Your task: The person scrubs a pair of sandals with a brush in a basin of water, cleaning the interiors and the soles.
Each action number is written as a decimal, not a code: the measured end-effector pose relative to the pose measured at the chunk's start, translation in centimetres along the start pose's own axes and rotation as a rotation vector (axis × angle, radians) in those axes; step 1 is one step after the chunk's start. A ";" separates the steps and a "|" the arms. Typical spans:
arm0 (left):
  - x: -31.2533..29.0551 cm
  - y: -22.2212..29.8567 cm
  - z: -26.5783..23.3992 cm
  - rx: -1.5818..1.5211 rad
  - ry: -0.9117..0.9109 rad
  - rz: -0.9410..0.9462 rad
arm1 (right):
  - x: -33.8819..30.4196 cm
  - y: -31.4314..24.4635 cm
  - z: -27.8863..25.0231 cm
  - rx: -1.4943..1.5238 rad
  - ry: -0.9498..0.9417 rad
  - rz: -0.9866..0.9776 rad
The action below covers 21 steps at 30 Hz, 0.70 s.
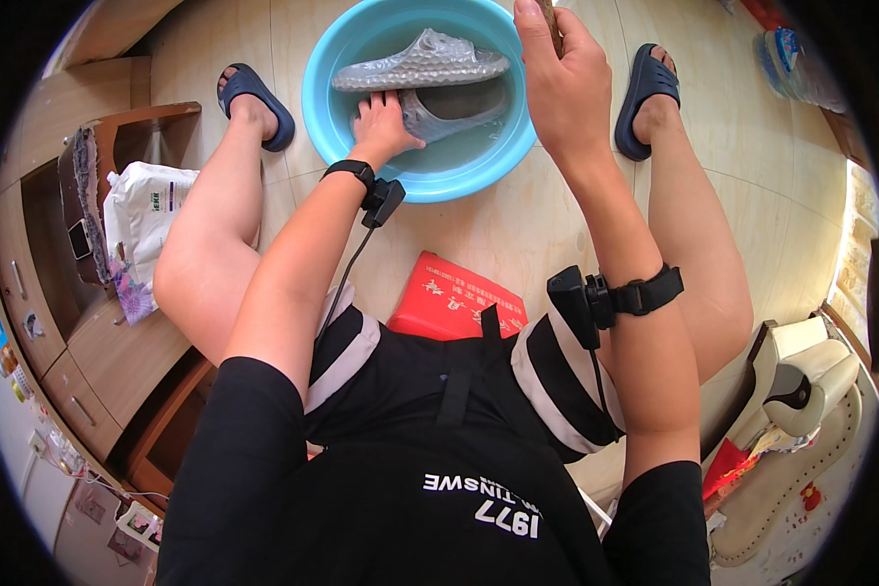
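In the blue basin (449,186) sit grey clogs (422,70), one super bumpy; left hand (385,129) splayed, right hand (569,83) clamped on a brown handle (554,21).

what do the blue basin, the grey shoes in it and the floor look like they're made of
Basin: probably plastic, being smooth, glossy and evenly coloured. Grey shoes: likely moulded foam or rubber, with a bumpy, shiny surface; which one is unclear. Floor: seemingly polished tile, from its sheen and thin seams.
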<state>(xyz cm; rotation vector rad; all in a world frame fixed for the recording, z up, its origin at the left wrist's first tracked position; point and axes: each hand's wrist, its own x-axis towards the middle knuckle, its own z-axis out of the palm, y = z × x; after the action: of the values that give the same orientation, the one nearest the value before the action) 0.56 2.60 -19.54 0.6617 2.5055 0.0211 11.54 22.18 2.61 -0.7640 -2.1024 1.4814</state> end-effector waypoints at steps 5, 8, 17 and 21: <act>0.4 0.2 -0.3 0.024 0.053 0.015 | 0.1 0.0 0.0 0.007 0.004 0.012; 0.7 0.0 0.0 0.045 0.054 0.025 | 0.2 0.1 -0.1 -0.006 0.005 -0.008; 0.1 -0.1 0.5 0.031 0.169 0.142 | 0.2 0.4 0.2 -0.004 -0.006 0.016; 0.4 -0.8 0.6 -0.008 0.211 0.199 | 0.1 0.4 0.4 -0.009 0.005 0.004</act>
<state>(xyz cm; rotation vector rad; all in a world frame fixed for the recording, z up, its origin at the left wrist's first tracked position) 0.19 2.04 -20.35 0.9466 2.6263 0.1826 11.28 22.09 2.15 -0.7744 -2.1069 1.4714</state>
